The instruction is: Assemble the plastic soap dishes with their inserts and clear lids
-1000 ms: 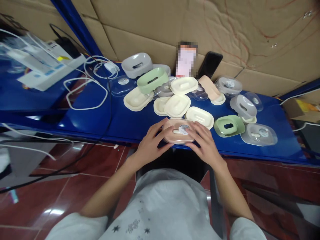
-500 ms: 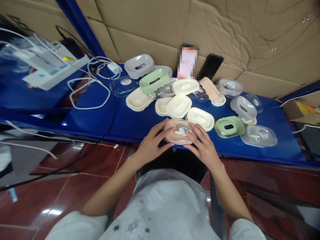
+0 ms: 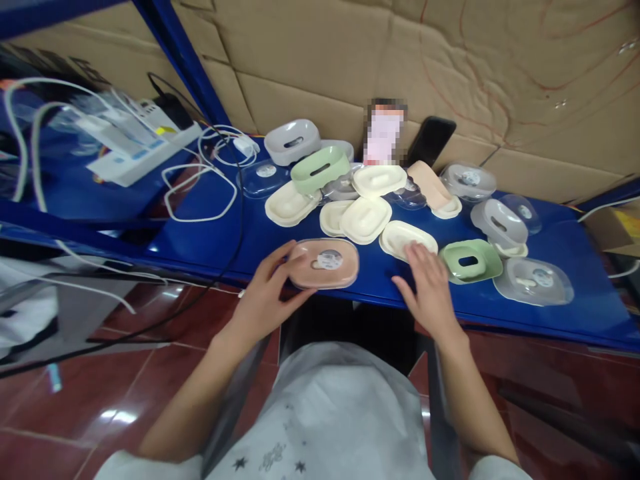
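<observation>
My left hand (image 3: 267,290) grips the left end of a pink soap box (image 3: 306,272), thumb at the front edge and fingers behind. A clear lid with a round white label (image 3: 330,260) covers this box, which lies at the table's front edge. To the right, my right hand (image 3: 427,287) is open, thumb apart, its fingertips over the front edge of a cream oval tray (image 3: 403,237); whether they touch it I cannot tell. Right of that hand sits a green soap box shell (image 3: 473,267). More cream trays (image 3: 367,220) overlap in the middle.
On the blue table (image 3: 210,247) stand a grey shell (image 3: 293,141), another green shell (image 3: 320,172) and a lidded grey soap box (image 3: 533,283). Two phones lean at the back, one black (image 3: 433,141). A power strip (image 3: 145,157) and white cables (image 3: 200,217) lie left.
The pink soap box has moved left with my left hand. My right hand has let go of it and moved right to the cream tray. The camera view has shifted slightly.
</observation>
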The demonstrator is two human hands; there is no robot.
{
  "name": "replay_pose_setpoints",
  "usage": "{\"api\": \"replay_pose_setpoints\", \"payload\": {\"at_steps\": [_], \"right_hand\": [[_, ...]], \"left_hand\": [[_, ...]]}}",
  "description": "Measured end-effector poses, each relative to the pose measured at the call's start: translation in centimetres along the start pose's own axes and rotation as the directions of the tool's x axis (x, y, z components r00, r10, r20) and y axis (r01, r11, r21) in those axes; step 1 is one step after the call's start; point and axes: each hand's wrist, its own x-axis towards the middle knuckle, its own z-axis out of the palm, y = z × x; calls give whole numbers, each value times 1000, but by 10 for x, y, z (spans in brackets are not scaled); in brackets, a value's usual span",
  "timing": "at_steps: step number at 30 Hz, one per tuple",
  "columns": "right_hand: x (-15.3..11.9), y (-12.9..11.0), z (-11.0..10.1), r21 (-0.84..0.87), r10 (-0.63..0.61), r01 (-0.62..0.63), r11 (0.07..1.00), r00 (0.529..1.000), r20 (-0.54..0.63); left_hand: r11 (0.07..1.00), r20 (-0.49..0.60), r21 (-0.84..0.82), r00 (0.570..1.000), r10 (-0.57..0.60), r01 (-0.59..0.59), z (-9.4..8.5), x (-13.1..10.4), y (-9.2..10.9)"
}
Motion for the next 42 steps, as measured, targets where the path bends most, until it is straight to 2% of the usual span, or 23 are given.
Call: {"api": "replay_pose_setpoints", "payload": {"at_steps": [2, 6, 11, 13, 15, 17, 19, 21, 23, 25, 29, 32, 34, 37, 42], "right_hand": [[-2, 11, 0, -40, 64, -65, 997, 997, -36], [-8, 13, 2, 47, 38, -36, 998, 999, -38], [-9, -6, 4, 130, -55, 52, 990, 998, 22], [-8, -12, 5, 138, -68, 63, 988, 997, 35], [-6, -16, 6, 145, -82, 74, 987, 995, 50], [-6, -18, 6, 160, -103, 91, 983, 992, 68], [-7, -18, 7, 181, -125, 108, 978, 988, 88], [-9, -17, 5, 211, -136, 113, 971, 986, 98], [-8, -13, 1, 241, -130, 107, 965, 988, 84], [0, -7, -5, 243, -129, 112, 963, 990, 57], [52, 9, -14, 107, -124, 121, 987, 992, 21], [102, 22, -8, -83, 17, -18, 996, 1000, -15], [123, 31, 1, -176, 129, -134, 975, 991, -40], [130, 40, 14, -238, 197, -201, 950, 980, -40], [113, 42, 22, -250, 184, -188, 950, 982, -39]], "left_hand": [[996, -67, 60, 996, -55, 60, -15, -10, -12], [981, -174, 120, 976, -131, 154, -30, -21, -32], [966, -243, 137, 953, -181, 219, -21, -19, -43], [965, -301, 189, 946, -120, 183, -13, -16, -38], [965, -336, 247, 942, 3, 85, -2, -10, -24], [971, -290, 235, 950, 116, -47, 11, -1, -4], [980, -165, 132, 971, 170, -149, 26, 12, 18], [974, -8, 52, 975, 221, -221, 42, 25, 37], [964, 121, 19, 958, 262, -266, 54, 36, 47], [963, 177, 1, 948, 266, -270, 62, 41, 48], [972, 120, -77, 966, 229, -221, 64, 39, 37], [969, 84, -129, 971, 225, -213, 63, 35, 33], [965, 72, -143, 970, 230, -218, 62, 35, 32], [963, 62, -142, 969, 238, -228, 63, 34, 34], [968, 62, -120, 971, 229, -220, 64, 34, 37]]}}
